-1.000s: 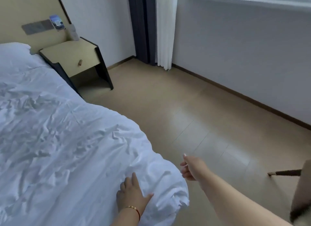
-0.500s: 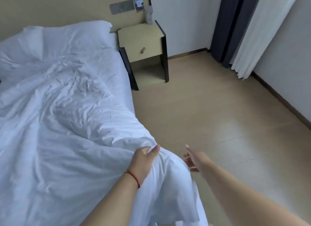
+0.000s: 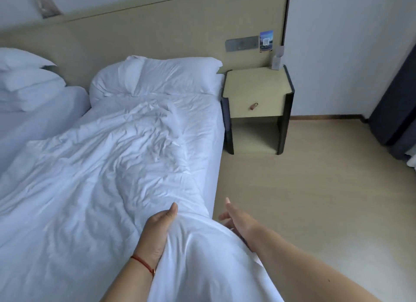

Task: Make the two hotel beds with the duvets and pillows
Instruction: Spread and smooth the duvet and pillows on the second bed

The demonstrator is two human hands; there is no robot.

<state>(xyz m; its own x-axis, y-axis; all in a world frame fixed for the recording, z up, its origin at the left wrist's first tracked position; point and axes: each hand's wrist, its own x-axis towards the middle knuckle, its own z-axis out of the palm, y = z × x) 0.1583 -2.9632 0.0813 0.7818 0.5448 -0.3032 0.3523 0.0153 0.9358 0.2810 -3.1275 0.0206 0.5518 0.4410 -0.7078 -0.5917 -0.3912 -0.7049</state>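
At the far left, two stacked white pillows [image 3: 24, 81] lie on the neighbouring bed. Right of them, a crumpled white duvet [image 3: 108, 166] covers the near bed, with a white pillow [image 3: 157, 76] at its far end against the beige headboard [image 3: 157, 31]. The left hand [image 3: 157, 229], a red string bracelet [image 3: 144, 263] on its wrist, grips the duvet's near right corner, thumb on top. The right hand [image 3: 238, 223] hovers just beside it with fingers spread, holding nothing. Far right stands a beige bedside table with black sides [image 3: 256, 99].

The duvet [image 3: 117, 171] lies on the bed, the pillow [image 3: 157, 76] behind it, the nightstand [image 3: 256, 92] right of the pillow.
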